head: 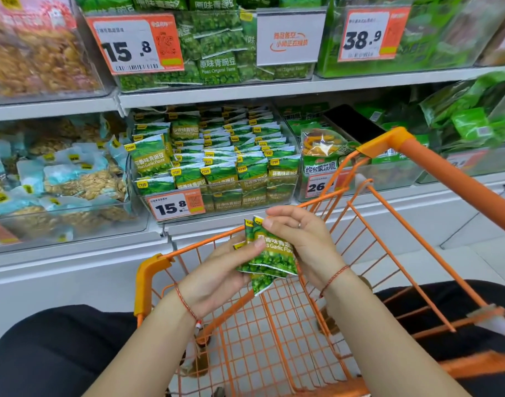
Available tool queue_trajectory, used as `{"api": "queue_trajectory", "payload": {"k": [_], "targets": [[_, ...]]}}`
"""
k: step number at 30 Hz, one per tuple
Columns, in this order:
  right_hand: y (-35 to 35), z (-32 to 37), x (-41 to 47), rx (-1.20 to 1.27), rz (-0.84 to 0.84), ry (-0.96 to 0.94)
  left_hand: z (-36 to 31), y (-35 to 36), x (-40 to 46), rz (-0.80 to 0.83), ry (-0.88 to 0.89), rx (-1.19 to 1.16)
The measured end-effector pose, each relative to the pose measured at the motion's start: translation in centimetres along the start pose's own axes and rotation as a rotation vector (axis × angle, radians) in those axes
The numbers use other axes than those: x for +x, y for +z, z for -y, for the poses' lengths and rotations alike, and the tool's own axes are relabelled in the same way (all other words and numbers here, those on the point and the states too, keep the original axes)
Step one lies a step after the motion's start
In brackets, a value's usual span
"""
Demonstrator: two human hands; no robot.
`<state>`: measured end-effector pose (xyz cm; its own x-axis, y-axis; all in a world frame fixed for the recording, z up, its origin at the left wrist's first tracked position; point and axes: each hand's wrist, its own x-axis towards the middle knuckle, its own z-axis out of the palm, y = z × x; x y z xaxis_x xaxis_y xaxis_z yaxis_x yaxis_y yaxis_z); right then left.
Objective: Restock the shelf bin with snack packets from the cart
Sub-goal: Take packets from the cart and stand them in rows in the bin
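A: While the orange cart [369, 196] stands against the shelving, where are the snack packets [270, 253]?

B: Fanned in a small stack above the cart's basket, held between both hands. The left hand [217, 270] cups them from below, thumb across the front; the right hand [300, 239] pinches their top edge.

A: And the shelf bin [217, 193]?

B: Straight ahead, on the lower shelf, packed with rows of matching green garlic-pea packets behind a 15.8 price tag [175, 206].
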<state>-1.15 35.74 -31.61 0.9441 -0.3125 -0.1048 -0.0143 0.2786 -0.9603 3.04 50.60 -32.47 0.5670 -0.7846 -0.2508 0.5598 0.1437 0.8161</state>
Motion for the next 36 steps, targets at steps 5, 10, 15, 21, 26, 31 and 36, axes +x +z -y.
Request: {"api": "queue_trajectory", "payload": {"k": [5,10,15,21,26,31,36], "targets": [[-0.3,0.8,-0.3,-0.015,0.128,0.043,-0.2,-0.7,-0.2,0.105,-0.081,-0.095],[-0.6,0.7,-0.3,-0.08,0.127,0.037,-0.4,-1.6,0.1,0.091,-0.11,-0.09],[-0.4,0.1,-0.1,-0.157,0.054,0.004,0.3,-1.8,0.4,-0.074,-0.091,-0.104],[-0.1,-0.3,0.1,-0.121,0.01,0.014,0.4,-1.6,0.4,-0.187,-0.061,-0.141],[0.1,-0.2,0.0,-0.084,0.073,0.103,0.5,-1.4,0.6,-0.329,0.041,-0.003],[0.5,-0.5,-0.3,-0.097,0.087,0.132,-0.1,-1.3,0.3,-0.391,0.131,0.111],[0.8,-0.7,-0.4,-0.076,-0.005,0.12,-0.3,-1.4,0.3,-0.349,0.148,0.021]]}}
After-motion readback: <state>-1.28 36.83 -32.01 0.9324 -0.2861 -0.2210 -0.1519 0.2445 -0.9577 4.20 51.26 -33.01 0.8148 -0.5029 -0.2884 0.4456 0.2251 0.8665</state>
